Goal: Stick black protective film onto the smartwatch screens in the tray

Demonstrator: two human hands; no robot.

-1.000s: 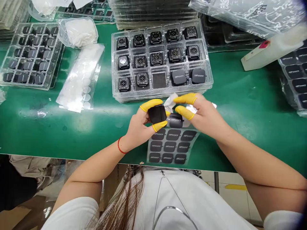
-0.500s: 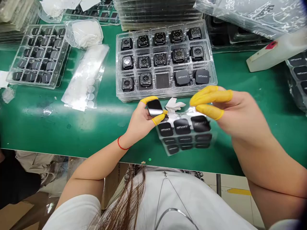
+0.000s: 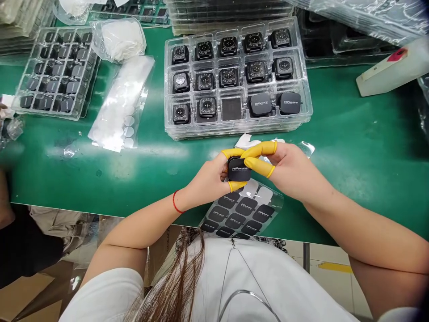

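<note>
My left hand (image 3: pixel 209 174), in yellow finger cots, grips a smartwatch between thumb and fingers. A black HiFuture sticker (image 3: pixel 238 170) lies over the watch's face and hides nearly all of it. My right hand (image 3: pixel 284 167), also in finger cots, pinches the sticker's upper right corner. Whether the sticker is fully stuck down cannot be told. Beneath the hands lies a clear sheet of stickers (image 3: pixel 246 205) with pale gaps in its upper rows. Beyond stands a clear plastic tray (image 3: pixel 234 132) of watches, most with their sensor backs up, two with HiFuture covers, and one bare pocket.
A second tray of watches (image 3: pixel 50 112) stands at the left. Beside it lie a bag of white material (image 3: pixel 119 40) and a clear sheet with round stickers (image 3: pixel 120 103). A whitish plastic block (image 3: pixel 385 74) is at the right. Someone's arm (image 3: pixel 5 201) shows at the left edge.
My right hand has moved left and down to my left hand, bringing a sticker onto the watch. The sticker sheet has dropped from the right hand onto the table's front edge.
</note>
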